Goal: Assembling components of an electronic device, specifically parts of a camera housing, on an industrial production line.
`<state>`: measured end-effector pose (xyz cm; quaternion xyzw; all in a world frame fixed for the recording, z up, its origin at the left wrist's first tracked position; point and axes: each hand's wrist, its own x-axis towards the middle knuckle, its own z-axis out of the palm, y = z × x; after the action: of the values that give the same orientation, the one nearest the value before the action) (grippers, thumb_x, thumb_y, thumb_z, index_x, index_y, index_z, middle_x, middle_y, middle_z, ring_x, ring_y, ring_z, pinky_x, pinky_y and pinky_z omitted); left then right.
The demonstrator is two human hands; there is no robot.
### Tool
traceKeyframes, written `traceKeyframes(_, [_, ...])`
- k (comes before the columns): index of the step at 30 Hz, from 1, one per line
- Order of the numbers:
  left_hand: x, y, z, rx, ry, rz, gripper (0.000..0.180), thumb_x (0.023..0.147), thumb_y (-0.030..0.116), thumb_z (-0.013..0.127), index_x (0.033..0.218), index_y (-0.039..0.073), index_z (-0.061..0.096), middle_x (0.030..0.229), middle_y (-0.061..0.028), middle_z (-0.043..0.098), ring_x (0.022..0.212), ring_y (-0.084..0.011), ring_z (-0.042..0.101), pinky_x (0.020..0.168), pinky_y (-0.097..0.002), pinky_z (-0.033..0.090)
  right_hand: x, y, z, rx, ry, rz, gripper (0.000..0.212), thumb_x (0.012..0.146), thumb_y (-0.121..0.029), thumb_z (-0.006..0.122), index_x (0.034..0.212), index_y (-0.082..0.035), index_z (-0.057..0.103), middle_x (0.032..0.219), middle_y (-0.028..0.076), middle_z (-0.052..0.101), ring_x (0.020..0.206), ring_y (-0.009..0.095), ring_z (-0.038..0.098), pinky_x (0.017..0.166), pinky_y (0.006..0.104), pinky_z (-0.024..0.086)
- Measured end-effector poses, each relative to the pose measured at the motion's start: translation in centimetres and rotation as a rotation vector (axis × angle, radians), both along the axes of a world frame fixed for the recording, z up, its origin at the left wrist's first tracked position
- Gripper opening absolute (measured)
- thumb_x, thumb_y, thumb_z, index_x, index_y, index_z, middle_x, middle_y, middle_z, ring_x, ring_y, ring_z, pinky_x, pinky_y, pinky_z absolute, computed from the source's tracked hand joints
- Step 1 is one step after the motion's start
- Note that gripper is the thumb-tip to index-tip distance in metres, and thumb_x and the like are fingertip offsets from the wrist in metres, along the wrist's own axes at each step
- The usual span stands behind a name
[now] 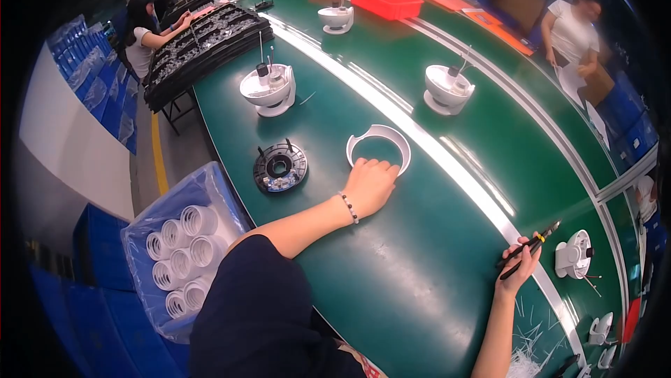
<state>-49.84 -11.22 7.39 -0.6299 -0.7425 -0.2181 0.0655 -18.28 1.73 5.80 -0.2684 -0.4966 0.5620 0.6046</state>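
My left hand [370, 186] is closed on the near edge of a white plastic ring [381, 131], which has a notch in its rim and rests on the green table. In my right hand [518, 269], at the table's right side, are black-handled cutting pliers [539, 238] with a yellow mark near the pivot, their jaws pointing up and away. Left of the ring lies a round black part [279, 167] with a circuit board and upright posts. Beyond it stands a white rounded housing [270, 89] with a black cylinder and thin wires.
A blue-lined bin [234, 220] of white threaded cups stands at the left. Similar housings [447, 89] sit along the green line across the metal strip. Thin white scraps [528, 350] lie at lower right. Black trays [210, 42] and red bins [384, 2] are farther off; other people work beyond.
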Motion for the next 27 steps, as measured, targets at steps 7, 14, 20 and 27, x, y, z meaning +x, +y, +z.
traceKeyframes(7, [-4.9,-7.0,5.1,0.507,0.021,0.214,0.03,0.067,0.016,0.064,0.094,0.004,0.059,0.09,-0.0127,0.061,0.087,-0.0292,0.056,0.078,-0.0392,0.041,-1.8,-7.9,7.1,0.812,-1.332,0.217,0.06,0.051,-0.016,0.065,0.107,0.0,0.055,0.09,0.016,0.056,0.075,0.029,0.053,0.07,0.0343,0.045])
traceKeyframes(14, [-14.6,-14.8,-0.2,0.255,-0.184,0.561,0.043,0.07,0.017,0.066,0.106,-0.002,0.053,0.093,-0.0163,0.06,0.083,-0.0284,0.058,0.078,-0.0344,0.045,-4.4,-8.5,9.3,0.881,-1.591,0.363,0.079,0.048,-0.051,0.075,0.097,0.007,0.055,0.111,0.021,0.048,0.105,0.038,0.042,0.091,0.0467,0.031])
traceKeyframes(20, [-16.5,-13.4,-1.3,0.249,-1.034,0.21,0.025,0.077,-0.001,0.057,0.102,-0.006,0.055,0.09,-0.005,0.06,0.082,-0.0108,0.055,0.076,-0.0236,0.044,-22.8,-4.4,6.8,0.843,-1.382,0.384,0.118,0.045,-0.06,0.074,0.133,0.0,0.021,0.136,0.033,0.013,0.127,0.047,0.011,0.099,0.0586,0.015])
traceKeyframes(27, [-15.7,-10.0,0.4,0.21,-1.433,0.159,0.023,0.083,0.002,0.051,0.106,0.003,0.047,0.096,-0.0037,0.055,0.082,-0.0115,0.055,0.063,-0.0242,0.049,-30.8,-2.2,3.5,0.573,-1.442,0.502,0.119,0.045,-0.048,0.079,0.132,0.006,0.018,0.129,0.024,0.03,0.119,0.038,0.032,0.097,0.0459,0.032])
